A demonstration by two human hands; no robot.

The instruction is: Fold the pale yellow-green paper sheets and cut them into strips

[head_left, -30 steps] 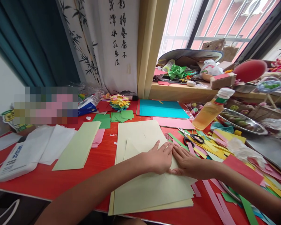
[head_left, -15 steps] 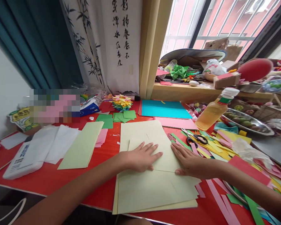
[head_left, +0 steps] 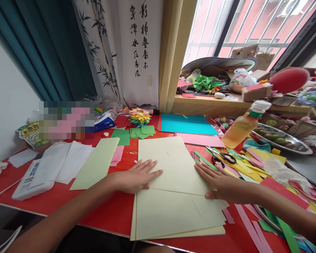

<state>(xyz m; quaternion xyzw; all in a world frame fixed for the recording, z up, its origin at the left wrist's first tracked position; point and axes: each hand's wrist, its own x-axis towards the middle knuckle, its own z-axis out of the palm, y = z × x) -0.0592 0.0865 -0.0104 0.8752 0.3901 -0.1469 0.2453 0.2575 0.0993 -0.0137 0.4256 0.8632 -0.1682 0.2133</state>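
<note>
Large pale yellow-green paper sheets (head_left: pixel 173 165) lie stacked on the red table in front of me, with a crosswise line across the middle and short slanted lines on them. My left hand (head_left: pixel 139 174) rests flat on the left edge of the paper, fingers spread. On the right edge lies my right hand (head_left: pixel 217 181), palm down with its fingers stretched out. Neither hand holds anything. Black-handled scissors (head_left: pixel 222 157) lie just beyond my right hand, among coloured paper strips.
A folded pale green sheet (head_left: pixel 96 165) and a white tissue pack (head_left: pixel 38 177) lie left. At the back are green squares (head_left: pixel 143 131), a folded-paper piece (head_left: pixel 139 116) and blue paper (head_left: pixel 188 124). A bottle (head_left: pixel 243 126) and paper scraps (head_left: pixel 252 218) stand and lie right.
My left hand has slid left across the paper to its left edge. My right hand stays at the right edge. The camera view has shifted slightly.
</note>
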